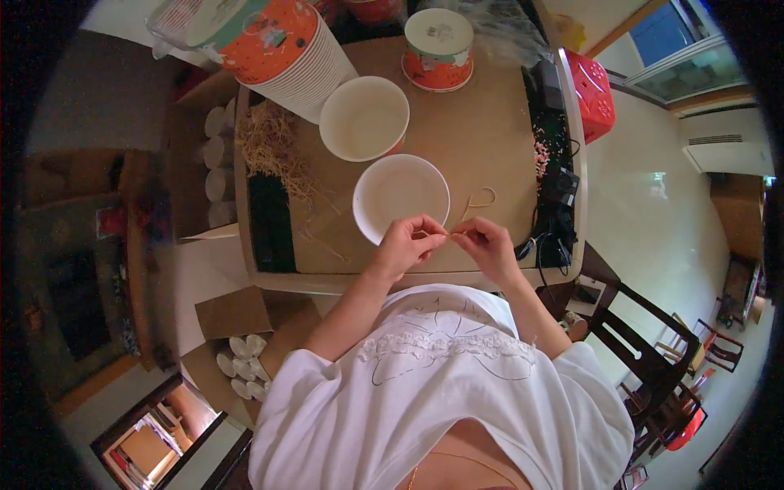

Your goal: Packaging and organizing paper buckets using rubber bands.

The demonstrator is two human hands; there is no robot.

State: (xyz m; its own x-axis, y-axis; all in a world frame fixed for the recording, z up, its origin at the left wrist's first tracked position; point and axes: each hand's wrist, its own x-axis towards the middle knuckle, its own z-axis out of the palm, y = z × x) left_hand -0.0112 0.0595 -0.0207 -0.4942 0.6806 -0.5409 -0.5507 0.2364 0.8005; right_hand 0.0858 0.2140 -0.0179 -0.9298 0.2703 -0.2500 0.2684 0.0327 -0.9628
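Over the near edge of the table, my left hand [406,245] and my right hand [487,247] meet fingertip to fingertip. Both are closed in a pinch on a thin tan string [468,204]. Its looped end sticks up past my right fingers; the part between the fingertips is too small to make out. Just beyond my left hand stands an open white paper tub [401,192], its mouth facing up. Behind it is a second open tub [364,118], in front of a tall tilted stack of orange printed tubs [286,57].
A tangled heap of tan strings [273,147] lies on the left of the brown board [498,122]. An orange and green tub [438,61] stands at the back. Black cables [554,241] lie at the right edge, near a red stool [592,94]. Cartons [233,318] stand below left.
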